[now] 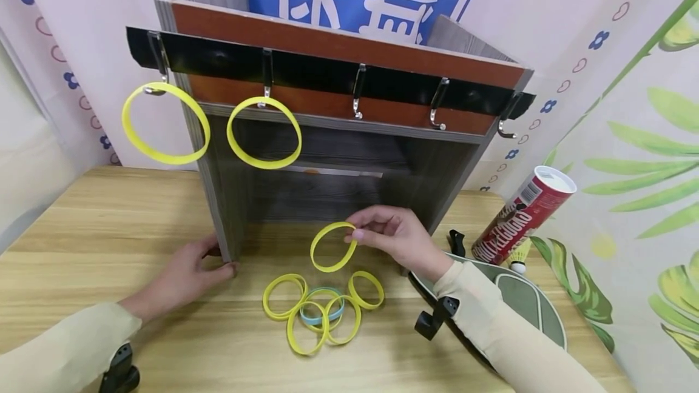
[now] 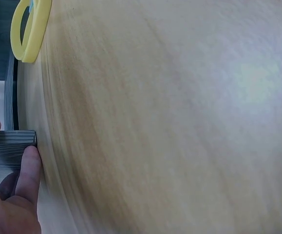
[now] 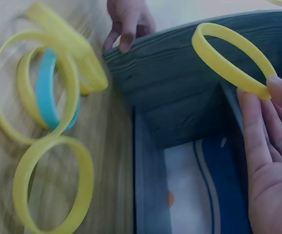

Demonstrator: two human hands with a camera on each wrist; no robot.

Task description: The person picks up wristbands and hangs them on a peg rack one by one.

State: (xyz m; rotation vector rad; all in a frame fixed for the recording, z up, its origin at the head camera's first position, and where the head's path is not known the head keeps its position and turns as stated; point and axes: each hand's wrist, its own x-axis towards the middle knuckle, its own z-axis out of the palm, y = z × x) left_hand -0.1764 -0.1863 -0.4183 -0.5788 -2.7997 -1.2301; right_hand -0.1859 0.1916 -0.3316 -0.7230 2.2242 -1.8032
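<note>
In the head view my right hand (image 1: 401,238) pinches a yellow wristband (image 1: 331,269) between thumb and fingers, in front of the grey wooden shelf unit (image 1: 218,199). The right wrist view shows the same wristband (image 3: 218,63) held at one end. Low at the shelf's left side, my left hand (image 1: 182,275) grips the front edge of the side panel (image 2: 9,144), thumb on the inner side. On the table below lie several yellow wristbands (image 1: 306,353) overlapping, with a blue wristband (image 1: 312,321) among them. Two more yellow wristbands hang from the leftmost hook (image 1: 159,56) and the second hook (image 1: 267,71).
Three bare hooks, among them the middle hook (image 1: 358,87), stick out from the black strip (image 1: 317,71). To the right stand a red can (image 1: 510,220) and a shuttlecock (image 1: 519,259). A grey-green racket case (image 1: 532,302) lies under my right forearm.
</note>
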